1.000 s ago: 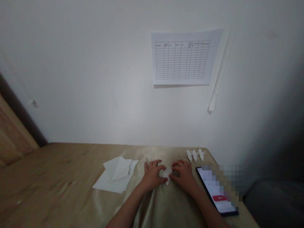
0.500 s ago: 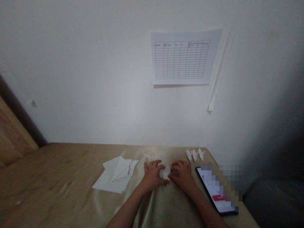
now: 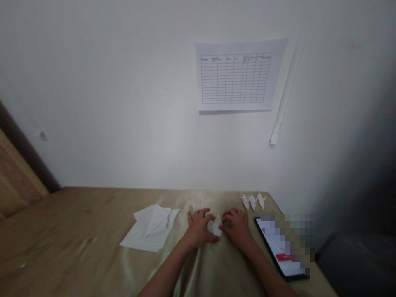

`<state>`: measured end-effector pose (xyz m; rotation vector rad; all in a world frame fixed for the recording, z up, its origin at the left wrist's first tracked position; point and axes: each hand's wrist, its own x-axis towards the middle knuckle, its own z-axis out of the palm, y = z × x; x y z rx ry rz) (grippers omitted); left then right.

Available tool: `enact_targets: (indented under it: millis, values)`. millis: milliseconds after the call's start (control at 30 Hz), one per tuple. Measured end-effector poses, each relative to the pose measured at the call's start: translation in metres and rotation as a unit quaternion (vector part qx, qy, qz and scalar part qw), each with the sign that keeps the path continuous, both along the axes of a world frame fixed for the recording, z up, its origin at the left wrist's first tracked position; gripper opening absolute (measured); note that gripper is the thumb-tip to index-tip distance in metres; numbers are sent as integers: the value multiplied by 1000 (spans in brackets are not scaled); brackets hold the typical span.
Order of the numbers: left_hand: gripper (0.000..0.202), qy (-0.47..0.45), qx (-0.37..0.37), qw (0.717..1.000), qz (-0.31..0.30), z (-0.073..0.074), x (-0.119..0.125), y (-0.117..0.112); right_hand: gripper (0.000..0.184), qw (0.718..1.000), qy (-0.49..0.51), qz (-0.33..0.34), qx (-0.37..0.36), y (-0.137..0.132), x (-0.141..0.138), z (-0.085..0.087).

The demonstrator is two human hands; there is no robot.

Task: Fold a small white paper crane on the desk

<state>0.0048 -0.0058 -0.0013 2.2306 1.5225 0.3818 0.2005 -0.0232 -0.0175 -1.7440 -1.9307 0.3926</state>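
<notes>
Between my two hands is a small piece of white folded paper (image 3: 217,227), low over the cloth. My left hand (image 3: 199,229) curves around its left side, with the thumb and forefinger closed on its edges. From the other side, my right hand (image 3: 238,226) pinches the paper's right edge with thumb and forefinger. The remaining fingers of both hands are bent. Three small white paper cranes (image 3: 253,202) stand in a row just beyond my right hand. To the left of my left hand lies a pile of white paper sheets (image 3: 139,237), with a folded piece (image 3: 157,218) on top.
A phone (image 3: 272,239) with a lit, partly blurred screen lies right of my right forearm. The table has a shiny beige cloth (image 3: 77,247) with creases, and meets a white wall (image 3: 108,103). A printed table sheet (image 3: 235,78) hangs there.
My right thumb and forefinger have drawn slightly closer together at the paper's edge, and the paper has turned a little. My left hand stays nearly still. The view has shifted slightly.
</notes>
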Motion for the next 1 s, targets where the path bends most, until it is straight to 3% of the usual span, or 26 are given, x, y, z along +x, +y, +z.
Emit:
enact_targets:
  millis: [800,1000]
  values:
    - [69,-12,4,1000,-3,0,-2,-2,9,998,20,3,61,3,4,-6]
    - [51,-36,15,999,13,4,1,-5,6,996,24,25,77,3,4,-9]
